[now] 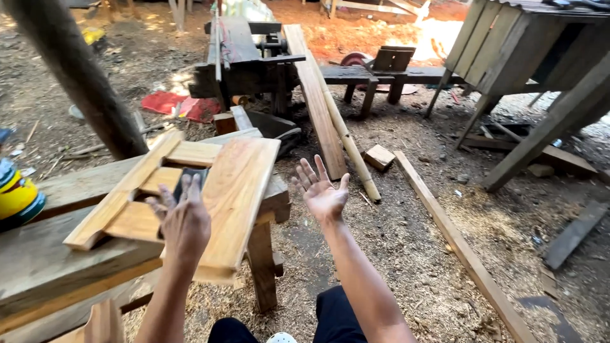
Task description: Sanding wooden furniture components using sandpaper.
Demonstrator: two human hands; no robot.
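left hand (184, 222): fingers spread, empty, over pale slatted wooden frame (190, 190) on worktop (38, 267) | right hand (324, 194): open, empty, right of frame, apart

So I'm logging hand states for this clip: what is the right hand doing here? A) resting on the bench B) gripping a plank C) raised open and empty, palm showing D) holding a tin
C: the right hand is lifted in the air with fingers spread and nothing in it, clear of the wooden frame on the bench.
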